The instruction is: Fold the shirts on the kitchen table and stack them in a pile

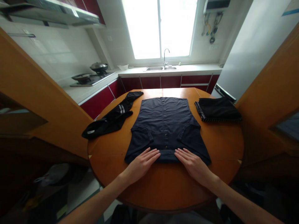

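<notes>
Dark navy shirt [163,115] spread face up, middle of a rounded orange-brown table [168,189]. Looks plain, paler over the far half in window light, darker toward the near edge. Has a straight placket [164,121] down the centre, with a couple of small buttons [166,135] showing at the near end. Narrows at the far end, flares at the near corners. Carries a sleeve-like flap [142,134] on each side, angled inward, ending in a banded edge. Lies mostly smooth, lightly rippled across the far half. Shows a narrow band [167,152] along the near edge; can't tell whether collar or folded cloth.

Left hand [142,163] palm down, fingers extended and together, tips on the band. Right hand [192,165] mirrored at the band's other end. Can't tell about a pinch; thumbs out of sight.

Left of the shirt: loosely laid black garment [112,119], two pale grey stripes [120,109], small whitish label [91,132] too small to read. Right, near but apart: folded black cloth [218,109] with pale specks along the edges. Whitish sticker [75,12] on the range hood [86,19], also illegible.
</notes>
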`<state>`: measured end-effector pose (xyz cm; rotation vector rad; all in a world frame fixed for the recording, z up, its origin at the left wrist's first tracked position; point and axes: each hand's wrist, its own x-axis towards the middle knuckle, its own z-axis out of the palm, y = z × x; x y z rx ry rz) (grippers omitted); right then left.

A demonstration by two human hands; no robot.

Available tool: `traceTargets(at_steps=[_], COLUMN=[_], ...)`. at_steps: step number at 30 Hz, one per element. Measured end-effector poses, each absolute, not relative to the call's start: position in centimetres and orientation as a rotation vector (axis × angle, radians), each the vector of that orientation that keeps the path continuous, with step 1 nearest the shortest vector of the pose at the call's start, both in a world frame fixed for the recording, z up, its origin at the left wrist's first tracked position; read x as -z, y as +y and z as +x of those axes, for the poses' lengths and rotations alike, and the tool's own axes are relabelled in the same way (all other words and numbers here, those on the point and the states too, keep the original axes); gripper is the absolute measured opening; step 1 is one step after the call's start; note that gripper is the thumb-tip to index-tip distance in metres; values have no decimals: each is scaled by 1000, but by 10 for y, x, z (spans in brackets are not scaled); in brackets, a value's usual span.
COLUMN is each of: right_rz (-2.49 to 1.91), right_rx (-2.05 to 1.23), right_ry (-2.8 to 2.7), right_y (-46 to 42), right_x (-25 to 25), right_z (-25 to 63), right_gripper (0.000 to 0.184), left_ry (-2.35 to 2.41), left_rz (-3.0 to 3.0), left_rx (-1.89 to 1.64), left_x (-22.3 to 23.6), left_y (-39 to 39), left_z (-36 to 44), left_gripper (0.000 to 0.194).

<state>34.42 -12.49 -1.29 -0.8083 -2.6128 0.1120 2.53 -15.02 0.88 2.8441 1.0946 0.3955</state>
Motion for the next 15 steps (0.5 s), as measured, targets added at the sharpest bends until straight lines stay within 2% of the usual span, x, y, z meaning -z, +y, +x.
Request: traceTargets(at_steps=[9, 15], right_rz=[-698, -718], right_rx=[-192, -474], right_ry=[-2624, -2702], right_y=[-121, -144], right_x=[13, -10], right_z=[359, 372], right_gripper=[68, 60], left_ry=[1074, 1053], left_rz=[2781, 2562], left_rx=[-356, -300], left_x=[-18, -33], left_y=[-156, -186], left_z=[22, 29], left_gripper=[65, 70])
